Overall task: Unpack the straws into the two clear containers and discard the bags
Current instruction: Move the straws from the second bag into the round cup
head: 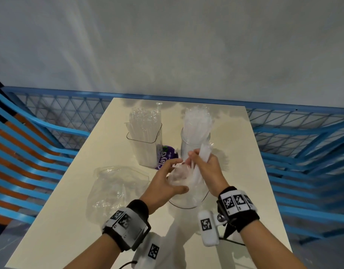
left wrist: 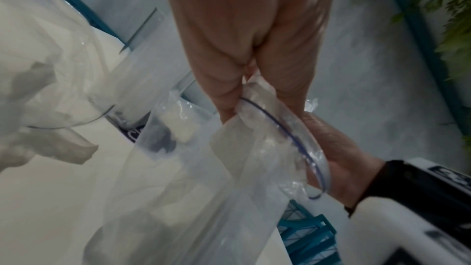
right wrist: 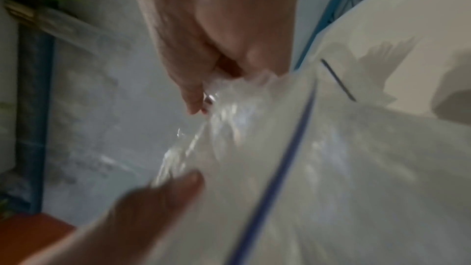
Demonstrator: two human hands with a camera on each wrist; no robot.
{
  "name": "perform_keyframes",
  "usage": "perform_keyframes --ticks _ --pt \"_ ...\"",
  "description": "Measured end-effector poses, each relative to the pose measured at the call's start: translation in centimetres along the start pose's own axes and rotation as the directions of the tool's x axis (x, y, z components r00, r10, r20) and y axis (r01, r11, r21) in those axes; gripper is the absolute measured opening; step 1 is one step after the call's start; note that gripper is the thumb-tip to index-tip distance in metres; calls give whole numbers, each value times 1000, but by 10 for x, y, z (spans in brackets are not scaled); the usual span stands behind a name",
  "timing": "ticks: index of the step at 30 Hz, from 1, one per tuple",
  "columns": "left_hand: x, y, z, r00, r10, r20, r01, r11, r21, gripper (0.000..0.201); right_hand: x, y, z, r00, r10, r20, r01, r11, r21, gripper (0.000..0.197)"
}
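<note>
Plastic bag clamped in both grips; purple "ClayG" label behind.

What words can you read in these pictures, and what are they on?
"ClayG": white letters on the purple packet between the two clear containers; the end is hidden.
Small white print beside it: too blurred to read.
Black-and-white square codes on the wrist bands: patterns, not words.
Nothing else has writing.

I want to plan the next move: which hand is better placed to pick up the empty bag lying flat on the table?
Probably the left hand: the flat bag lies just to its left, while the right hand grips the other bag.
</note>
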State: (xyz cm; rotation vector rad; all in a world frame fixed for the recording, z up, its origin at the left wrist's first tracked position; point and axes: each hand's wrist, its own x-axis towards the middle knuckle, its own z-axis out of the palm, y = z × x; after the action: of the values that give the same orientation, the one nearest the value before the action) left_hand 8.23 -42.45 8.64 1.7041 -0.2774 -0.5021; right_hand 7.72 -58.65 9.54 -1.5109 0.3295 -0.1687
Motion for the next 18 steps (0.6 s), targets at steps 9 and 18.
perform_keyframes --ticks 9,18 --pt "0 -12 -17 987 -128 -96 136 987 83 54 43 -93 -45 957 -131 -260 188 960 209 8" --pt "-5 -16 -25 970 -224 -97 244 895 373 69 81 -178 -36 799 -487 -352 523 852 10 13"
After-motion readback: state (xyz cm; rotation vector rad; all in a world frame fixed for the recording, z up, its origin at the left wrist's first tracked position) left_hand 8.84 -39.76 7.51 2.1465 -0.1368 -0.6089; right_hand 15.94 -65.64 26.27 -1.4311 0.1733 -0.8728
